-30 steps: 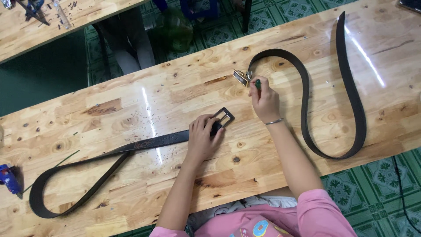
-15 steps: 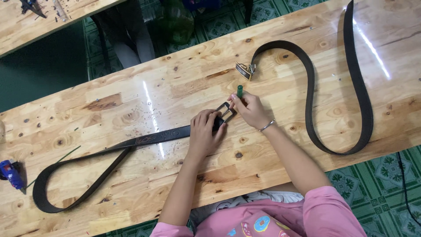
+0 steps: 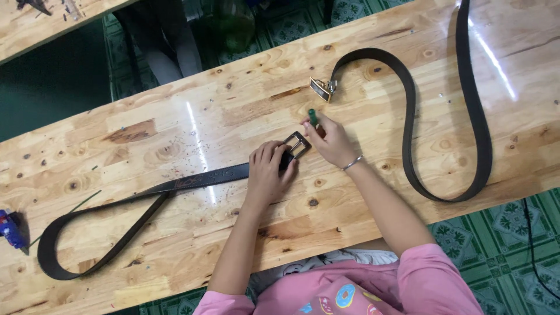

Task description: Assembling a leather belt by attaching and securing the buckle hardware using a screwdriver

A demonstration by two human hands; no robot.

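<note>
A dark leather belt (image 3: 146, 198) lies looped across the left half of a wooden workbench (image 3: 245, 99). My left hand (image 3: 268, 169) presses down on its end, just beside its square metal buckle (image 3: 297, 144). My right hand (image 3: 329, 137) grips a green-handled screwdriver (image 3: 314, 118), with the tool held over the buckle. A second dark belt (image 3: 443, 116) snakes over the right half of the bench, and its metal buckle (image 3: 321, 88) rests a little beyond my right hand.
A blue tool (image 3: 9, 228) sits at the bench's left edge. Another wooden bench (image 3: 52, 23) with small tools stands at the top left. Someone's legs (image 3: 166, 52) show beyond the far edge, over green tiled floor (image 3: 501, 245). A black cable (image 3: 534, 245) runs down the right.
My right hand has come back from the second belt's buckle with the screwdriver and now works at the buckle under my left hand. My left hand has stayed on the belt end.
</note>
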